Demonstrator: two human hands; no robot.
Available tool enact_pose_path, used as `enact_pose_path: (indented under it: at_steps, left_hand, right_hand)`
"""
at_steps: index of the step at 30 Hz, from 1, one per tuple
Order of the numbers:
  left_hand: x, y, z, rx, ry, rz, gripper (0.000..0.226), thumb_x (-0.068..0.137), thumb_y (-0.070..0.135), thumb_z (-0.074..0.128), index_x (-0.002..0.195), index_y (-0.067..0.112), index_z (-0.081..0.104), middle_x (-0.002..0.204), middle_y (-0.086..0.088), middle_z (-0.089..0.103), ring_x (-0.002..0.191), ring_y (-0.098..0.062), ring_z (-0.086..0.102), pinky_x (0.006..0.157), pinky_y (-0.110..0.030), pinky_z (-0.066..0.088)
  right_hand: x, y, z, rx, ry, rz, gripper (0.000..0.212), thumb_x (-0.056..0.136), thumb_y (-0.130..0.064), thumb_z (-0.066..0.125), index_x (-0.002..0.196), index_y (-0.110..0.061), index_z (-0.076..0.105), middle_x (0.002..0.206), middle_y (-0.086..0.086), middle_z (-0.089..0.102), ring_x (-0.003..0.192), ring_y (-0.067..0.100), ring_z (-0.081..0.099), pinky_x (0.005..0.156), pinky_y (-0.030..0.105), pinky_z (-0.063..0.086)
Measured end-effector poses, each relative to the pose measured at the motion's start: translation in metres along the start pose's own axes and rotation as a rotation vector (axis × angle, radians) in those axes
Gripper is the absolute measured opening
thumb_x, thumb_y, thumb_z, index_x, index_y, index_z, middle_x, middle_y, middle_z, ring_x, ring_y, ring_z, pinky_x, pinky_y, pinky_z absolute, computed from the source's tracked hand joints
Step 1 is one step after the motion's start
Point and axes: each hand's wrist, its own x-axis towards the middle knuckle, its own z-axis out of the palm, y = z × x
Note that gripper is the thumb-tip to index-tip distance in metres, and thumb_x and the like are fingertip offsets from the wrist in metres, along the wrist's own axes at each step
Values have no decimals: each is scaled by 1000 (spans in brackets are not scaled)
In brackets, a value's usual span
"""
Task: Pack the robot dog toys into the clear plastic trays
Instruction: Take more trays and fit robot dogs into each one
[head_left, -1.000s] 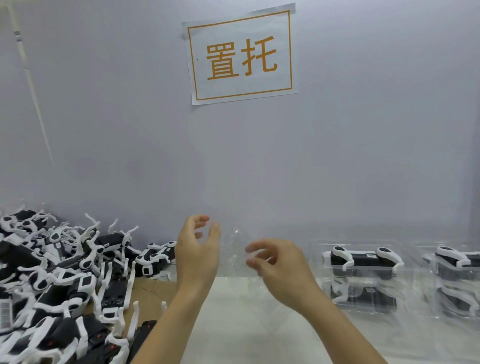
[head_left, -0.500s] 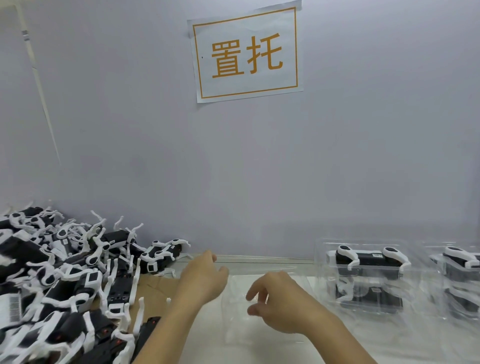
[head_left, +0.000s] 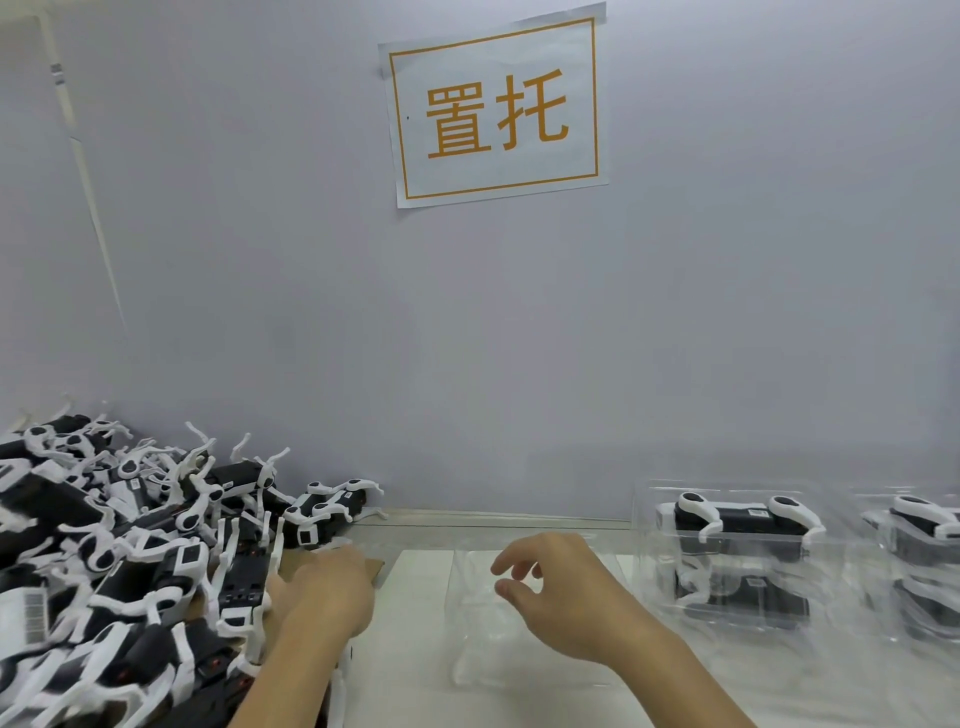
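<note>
A heap of black-and-white robot dog toys (head_left: 130, 545) fills the left of the table. An empty clear plastic tray (head_left: 470, 639) stands on the white sheet in front of me. My right hand (head_left: 566, 597) hovers over it with loosely curled fingers and thumb apart from the index; no grip on the tray shows. My left hand (head_left: 327, 587) reaches left to the edge of the heap, close to a toy (head_left: 322, 514) lying there; its fingertips are blurred and it holds nothing I can see.
Two clear trays with toys packed inside stand at the right (head_left: 644, 519) and far right (head_left: 878, 519). Brown cardboard (head_left: 376, 569) lies under the heap. A grey wall with a paper sign (head_left: 498, 104) closes the back.
The tray came down from in front of me onto the table. My left hand let go of it and moved left to the toy heap. My right hand stayed over the tray.
</note>
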Motion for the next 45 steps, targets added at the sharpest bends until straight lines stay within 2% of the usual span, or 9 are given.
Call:
enact_pose_path:
  at_steps: [9,14,19,23,29,33,37,41,45]
  left_hand:
    - [-2,10,-27,-441,473,156,22,93,11,52,100,26,66,101,2,69,95,-23,62,78,-33,43]
    - [-7,20,-40,-1095,769,157,17,95,7,58,93,20,70,87,3,70,83,-20,64,69,-31,46]
    - [-9,26,-41,-1692,578,85,18,98,5,57,90,19,65,93,-3,71,85,-22,73,71,-29,58]
    - [-20,41,-41,-1920,239,70,8,99,10,57,102,11,64,96,-10,71,74,-22,74,69,-39,60]
    - [-32,54,-38,-1992,-208,127,22,98,21,59,117,10,64,110,-20,71,84,-33,72,61,-39,59]
    - [-36,60,-37,-1948,-327,385,24,100,29,55,109,18,74,111,-14,72,103,-27,69,87,-44,52]
    - [-38,63,-39,-1896,-497,448,42,92,48,60,114,15,73,106,-6,74,97,-23,72,88,-43,56]
    - [-37,64,-38,-1850,-415,280,41,99,42,48,116,14,71,125,-10,66,107,-28,63,93,-50,50]
    - [-44,67,-46,-1779,-100,448,29,99,45,49,116,30,67,125,6,65,115,-15,61,97,-41,49]
  right_hand:
    - [2,1,2,25,52,-25,19,97,-39,56,112,-38,66,103,-20,59,104,-2,50,91,21,44]
    - [1,-3,1,31,112,-76,26,99,-37,53,124,-43,57,109,-23,53,107,-5,42,92,16,34]
    - [2,-11,0,64,142,-181,51,97,-38,59,139,-54,34,116,-29,47,110,-8,40,95,16,34]
    - [3,-20,-2,229,184,-279,69,88,-33,72,136,-58,29,116,-39,51,112,-13,45,87,4,36]
    - [4,-27,-10,300,396,-376,61,82,-41,76,131,-59,43,123,-29,53,115,-2,53,85,7,40]
    - [4,-34,-12,349,437,-406,47,88,-48,63,132,-52,47,134,-22,49,131,5,45,100,17,38]
    - [5,-33,-15,486,478,-365,33,98,-37,58,129,-42,48,122,-15,59,116,9,58,91,24,50]
    - [6,-24,-18,680,539,-257,24,100,-34,53,119,-49,50,102,-13,68,98,3,64,75,13,50]
    - [9,-12,-14,563,596,-123,24,97,-36,57,120,-42,53,100,-6,64,91,7,58,76,23,46]
